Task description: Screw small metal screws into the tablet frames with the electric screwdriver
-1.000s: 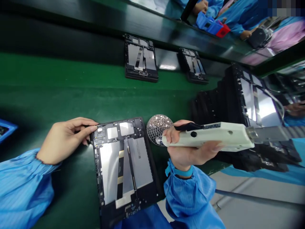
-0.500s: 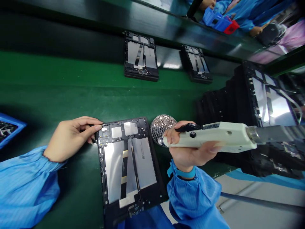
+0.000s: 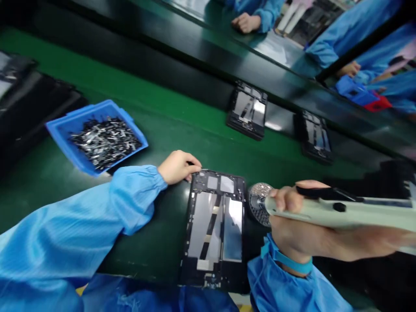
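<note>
An opened tablet [image 3: 201,236] lies on the green bench in front of me, its silver inner plates and dark ribbon cables facing up. My left hand [image 3: 178,167] pinches at its top left corner. What is between thumb and forefinger is too small to make out. In my right hand [image 3: 289,208] is a pale electric screwdriver [image 3: 325,211], its fingers wrapped around the body. The driver's tip is over a round dish of screws [image 3: 260,216] just right of the tablet; whether a screw is on the tip cannot be seen.
A blue bin [image 3: 73,151] of small dark and silver parts stands left. Stacked black tablets [image 3: 39,104] are beyond it. Two more tablet piles [image 3: 248,108] [image 3: 315,136] sit toward the back. People in blue sleeves [image 3: 269,13] are across the bench.
The view has swung left, bringing the blue bin fully into sight and shifting the tablet rightward. My left hand stays at the tablet's corner; the screwdriver remains at the screw dish.
</note>
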A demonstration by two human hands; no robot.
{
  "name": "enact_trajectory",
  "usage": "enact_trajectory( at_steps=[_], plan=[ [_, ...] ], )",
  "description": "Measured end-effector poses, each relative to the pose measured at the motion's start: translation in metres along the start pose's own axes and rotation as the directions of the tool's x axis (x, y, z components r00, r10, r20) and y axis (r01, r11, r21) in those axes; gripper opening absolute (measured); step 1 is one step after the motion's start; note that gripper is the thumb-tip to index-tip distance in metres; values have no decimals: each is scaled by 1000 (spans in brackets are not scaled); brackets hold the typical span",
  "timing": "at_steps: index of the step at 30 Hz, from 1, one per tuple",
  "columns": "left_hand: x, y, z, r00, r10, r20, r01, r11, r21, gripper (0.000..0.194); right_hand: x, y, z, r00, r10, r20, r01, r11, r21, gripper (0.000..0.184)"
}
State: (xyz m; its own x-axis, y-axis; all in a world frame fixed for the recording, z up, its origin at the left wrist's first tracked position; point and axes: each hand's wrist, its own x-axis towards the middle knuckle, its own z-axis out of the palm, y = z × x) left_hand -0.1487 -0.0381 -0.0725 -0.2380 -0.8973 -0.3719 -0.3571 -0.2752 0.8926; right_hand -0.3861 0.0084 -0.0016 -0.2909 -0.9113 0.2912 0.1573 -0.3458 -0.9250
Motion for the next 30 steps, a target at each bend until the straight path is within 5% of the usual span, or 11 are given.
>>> enact_trajectory(
  at_steps=[4,9,30],
  plan=[
    [3,-10,2,995,103,-16,-102,993,57,10,1,17,63,969,-28,245,21,999,32,69],
    [3,-13,2,976,217,-30,-210,966,149,12,-1,40,104,951,-6,309,-11,999,53,67],
    [3,-10,-2,965,261,17,-258,940,225,15,-2,61,115,943,38,329,-23,999,-47,68]
  ],
)
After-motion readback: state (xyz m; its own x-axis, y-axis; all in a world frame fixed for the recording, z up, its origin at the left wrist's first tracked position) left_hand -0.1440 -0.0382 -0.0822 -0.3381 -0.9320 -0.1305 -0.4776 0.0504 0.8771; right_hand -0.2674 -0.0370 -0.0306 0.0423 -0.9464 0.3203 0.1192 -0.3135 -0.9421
